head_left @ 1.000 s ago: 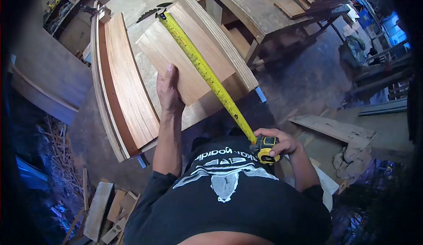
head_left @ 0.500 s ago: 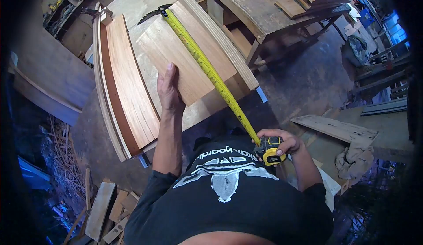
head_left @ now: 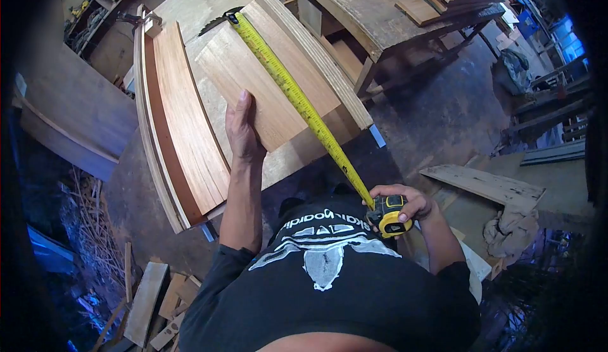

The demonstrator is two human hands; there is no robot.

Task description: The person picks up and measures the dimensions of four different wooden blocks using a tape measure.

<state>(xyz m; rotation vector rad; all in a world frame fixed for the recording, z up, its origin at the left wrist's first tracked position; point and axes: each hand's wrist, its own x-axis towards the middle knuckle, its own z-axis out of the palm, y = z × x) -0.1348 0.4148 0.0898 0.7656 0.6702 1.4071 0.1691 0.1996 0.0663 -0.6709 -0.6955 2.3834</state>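
My right hand (head_left: 405,207) is wrapped round the yellow and black case of a tape measure (head_left: 394,225), close to my shirt. From the case, the yellow blade (head_left: 304,107) runs out over a flat wooden board (head_left: 253,92), its hooked end at the board's far edge. At the near left edge of that board, my left hand (head_left: 242,127) grips it with the thumb uppermost; the other fingers are mostly hidden. A dark toothed saw blade (head_left: 214,27) shows beside the tape's hooked end. Another pale board (head_left: 278,35) lies to the right of the tape.
The boards rest on a worktable with a raised wooden rail (head_left: 310,41) at its right. On its left side is a long curved wooden panel (head_left: 190,117). A second table (head_left: 354,10) carries stacked boards (head_left: 430,0). Wood offcuts (head_left: 149,301) lie on the floor at lower left.
The view shifts very slightly. Both hands and the extended tape measure keep practically the same positions.
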